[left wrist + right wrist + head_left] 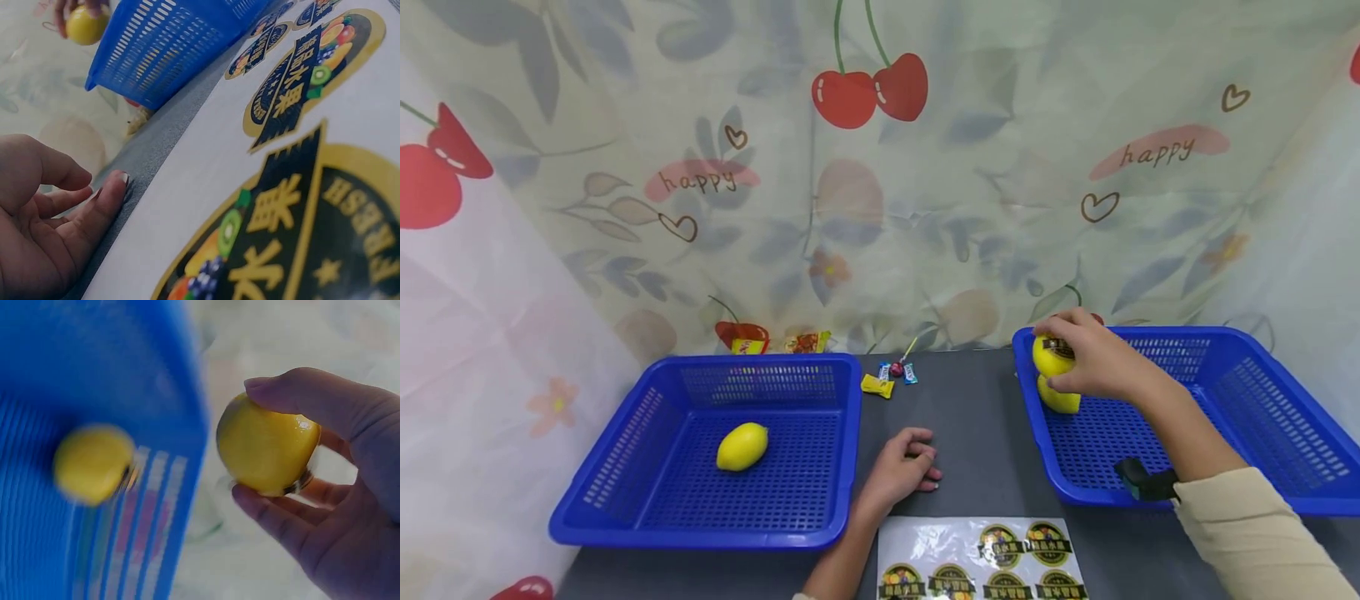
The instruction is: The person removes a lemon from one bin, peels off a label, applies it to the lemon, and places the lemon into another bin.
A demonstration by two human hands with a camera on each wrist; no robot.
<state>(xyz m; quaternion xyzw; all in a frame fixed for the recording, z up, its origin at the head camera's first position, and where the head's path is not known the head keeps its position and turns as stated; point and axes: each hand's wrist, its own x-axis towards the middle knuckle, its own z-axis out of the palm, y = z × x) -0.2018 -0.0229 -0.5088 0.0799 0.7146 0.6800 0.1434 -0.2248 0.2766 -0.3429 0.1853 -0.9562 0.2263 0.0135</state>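
My right hand pinches a lemon between thumb and fingertips over the left end of the right blue basket. A dark and gold sticker shows on this lemon. Below it, another lemon lies in the basket's corner; in the right wrist view that lemon is blurred, with part of a sticker at its edge. My left hand rests on the dark table, fingers loosely bent and holding nothing. Close to it is a white sheet of round fruit stickers. In the left blue basket sits one lemon.
Small wrapped candies and a lollipop lie at the back of the table between the baskets. Behind the left basket are snack packets. A printed curtain hangs along the back and sides.
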